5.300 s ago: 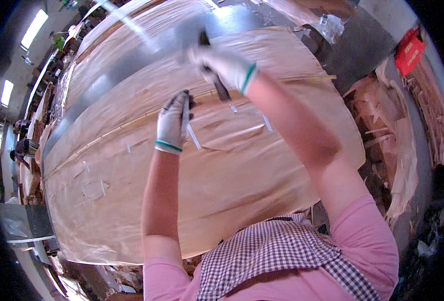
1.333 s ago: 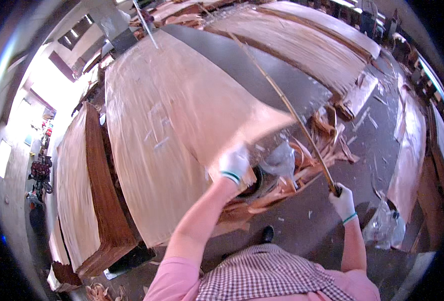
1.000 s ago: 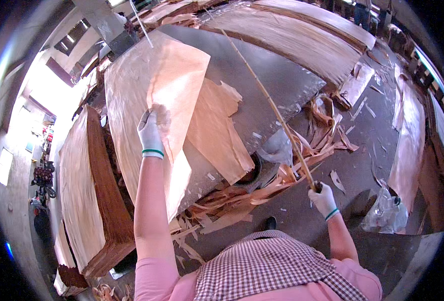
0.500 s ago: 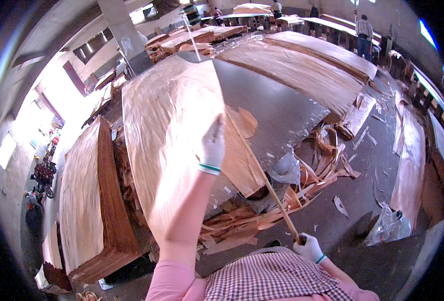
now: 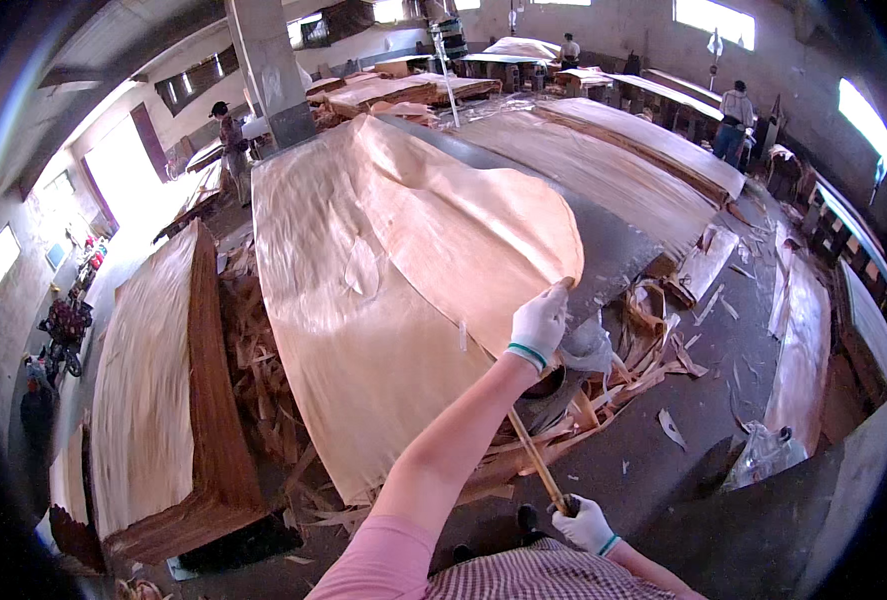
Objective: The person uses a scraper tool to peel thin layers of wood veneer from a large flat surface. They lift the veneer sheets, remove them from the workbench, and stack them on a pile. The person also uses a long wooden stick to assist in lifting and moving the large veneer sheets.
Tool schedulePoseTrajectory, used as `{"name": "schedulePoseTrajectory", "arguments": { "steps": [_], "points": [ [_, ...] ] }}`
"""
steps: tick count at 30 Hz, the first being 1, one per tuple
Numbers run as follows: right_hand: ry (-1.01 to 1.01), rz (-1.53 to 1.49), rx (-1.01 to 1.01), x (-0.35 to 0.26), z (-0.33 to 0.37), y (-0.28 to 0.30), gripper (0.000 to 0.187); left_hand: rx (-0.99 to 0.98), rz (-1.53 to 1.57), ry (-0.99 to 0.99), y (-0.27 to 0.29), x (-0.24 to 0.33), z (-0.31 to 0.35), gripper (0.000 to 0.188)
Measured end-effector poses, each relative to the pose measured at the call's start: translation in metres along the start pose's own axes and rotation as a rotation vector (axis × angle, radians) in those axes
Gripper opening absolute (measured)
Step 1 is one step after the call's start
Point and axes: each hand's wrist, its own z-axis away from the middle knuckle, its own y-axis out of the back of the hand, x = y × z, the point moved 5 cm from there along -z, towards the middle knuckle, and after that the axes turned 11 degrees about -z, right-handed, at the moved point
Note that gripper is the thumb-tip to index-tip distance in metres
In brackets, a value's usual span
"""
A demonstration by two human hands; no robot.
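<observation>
My left hand (image 5: 540, 326), in a white glove with a green cuff line, is closed on the right edge of a thin wood veneer sheet (image 5: 478, 215). That sheet curls up along its far and right sides and lies over another pale veneer sheet (image 5: 353, 350). Both rest on a dark, smooth table top (image 5: 618, 235). Near my body, my gloved right hand (image 5: 585, 526) is wrapped round the lower end of a long thin wooden stick (image 5: 533, 450). The stick slants up to the left under my left arm, and its upper part lies against the veneer.
A tall veneer stack (image 5: 148, 380) stands at the left, with another long stack (image 5: 603, 160) beyond the table. Torn veneer strips (image 5: 603, 400) litter the near right side. A clear plastic bag (image 5: 768, 455) sits on the floor. A concrete pillar (image 5: 266, 65) and several people are farther back.
My left hand has moved right and nearer, drawing the veneer's edge across the table top, which is now more covered. My right hand still holds the stick. The view has shifted slightly.
</observation>
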Motion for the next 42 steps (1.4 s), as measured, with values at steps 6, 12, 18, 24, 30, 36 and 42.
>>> {"name": "schedulePoseTrajectory", "arguments": {
  "steps": [6,12,18,24,30,36,42],
  "points": [
    [0.079,0.189,-0.072,0.037,-0.042,-0.019,0.010,-0.078,-0.099,-0.032,-0.022,0.012,0.012,0.033],
    [0.393,0.271,-0.220,0.001,-0.129,-0.082,0.014,-0.081,-0.174,-0.034,-0.043,0.004,0.020,0.032],
    [0.380,0.421,-0.278,-0.039,-0.150,-0.091,0.013,-0.111,-0.069,0.083,-0.053,-0.014,0.042,0.029],
    [0.054,0.101,-0.244,0.009,-0.125,-0.058,0.008,-0.213,-0.139,-0.003,-0.068,-0.007,0.052,0.029],
    [-0.055,0.114,-0.263,0.075,-0.080,-0.018,0.014,-0.183,-0.062,-0.042,-0.082,0.001,0.048,0.032],
    [0.667,0.390,-0.395,0.055,-0.144,-0.095,0.012,-0.290,-0.009,0.062,-0.090,-0.012,0.062,0.035],
    [-0.176,0.282,-0.367,0.062,-0.075,-0.096,0.009,-0.412,-0.452,0.183,0.062,-0.036,0.133,0.095]
  ]
}}
